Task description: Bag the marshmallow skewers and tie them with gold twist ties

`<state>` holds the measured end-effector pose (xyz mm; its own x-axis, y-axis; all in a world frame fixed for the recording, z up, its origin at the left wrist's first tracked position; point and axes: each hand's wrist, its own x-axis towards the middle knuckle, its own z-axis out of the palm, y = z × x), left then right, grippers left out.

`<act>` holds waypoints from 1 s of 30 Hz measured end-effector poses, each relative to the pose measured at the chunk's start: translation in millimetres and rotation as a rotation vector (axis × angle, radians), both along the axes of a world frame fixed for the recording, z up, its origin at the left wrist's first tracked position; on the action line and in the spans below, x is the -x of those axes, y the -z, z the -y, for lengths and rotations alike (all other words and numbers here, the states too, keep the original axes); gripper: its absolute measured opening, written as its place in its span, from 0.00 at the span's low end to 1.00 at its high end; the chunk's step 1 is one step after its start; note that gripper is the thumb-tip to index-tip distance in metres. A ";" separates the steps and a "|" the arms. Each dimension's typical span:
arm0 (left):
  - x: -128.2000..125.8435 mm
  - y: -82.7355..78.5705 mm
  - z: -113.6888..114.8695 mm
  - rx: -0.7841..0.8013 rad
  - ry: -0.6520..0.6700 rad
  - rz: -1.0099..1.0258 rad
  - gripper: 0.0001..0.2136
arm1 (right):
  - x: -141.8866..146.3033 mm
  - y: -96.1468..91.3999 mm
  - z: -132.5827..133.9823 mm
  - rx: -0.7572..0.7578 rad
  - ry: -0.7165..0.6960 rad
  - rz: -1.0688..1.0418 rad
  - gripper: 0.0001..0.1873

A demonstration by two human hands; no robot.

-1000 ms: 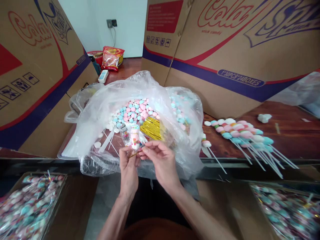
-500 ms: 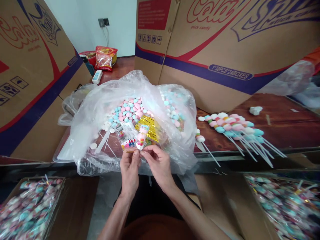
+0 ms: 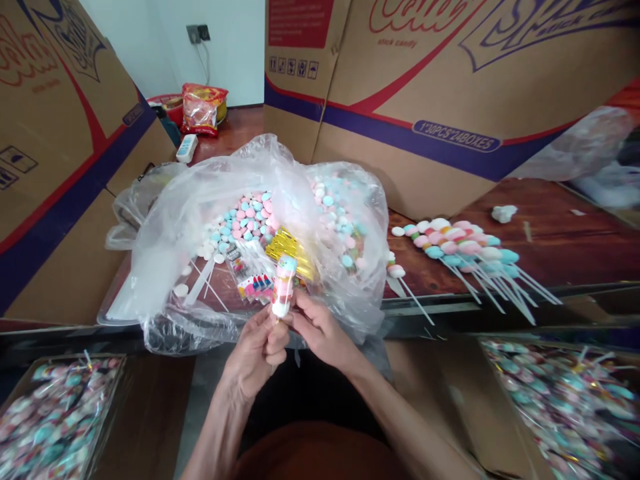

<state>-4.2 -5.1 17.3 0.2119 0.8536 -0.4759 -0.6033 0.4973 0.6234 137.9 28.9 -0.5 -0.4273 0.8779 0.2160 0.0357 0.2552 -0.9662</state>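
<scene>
A wrapped marshmallow stick stands upright in front of me, with pink, white and blue pieces inside a clear wrapper. My left hand is closed around its lower end. The fingertips of my right hand pinch at the base of the wrapper from the right side. Just beyond lie a bundle of gold twist ties and a stack of printed clear wrappers. Loose pink, blue and white marshmallows fill the open plastic bag behind them.
Unwrapped marshmallow sticks lie piled on the table at right. Large cardboard boxes stand behind and at left. Below the table edge, boxes of wrapped sweets sit on both sides. A red snack packet rests at the back.
The wrapped stick has come up and is held more upright. My left hand has turned and closed around its lower end, while my right fingers have shifted to its right side.
</scene>
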 end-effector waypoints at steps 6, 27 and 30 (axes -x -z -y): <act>-15.7 21.0 10.4 -0.294 -0.352 -0.555 0.13 | 11.9 5.4 12.3 -0.277 0.260 0.235 0.05; -12.0 4.6 4.7 0.110 -0.215 0.149 0.16 | -5.2 -0.7 10.8 -0.881 0.385 0.356 0.09; -15.9 6.2 5.5 0.045 -0.200 0.098 0.15 | 4.4 -2.7 17.0 -0.704 0.425 0.299 0.09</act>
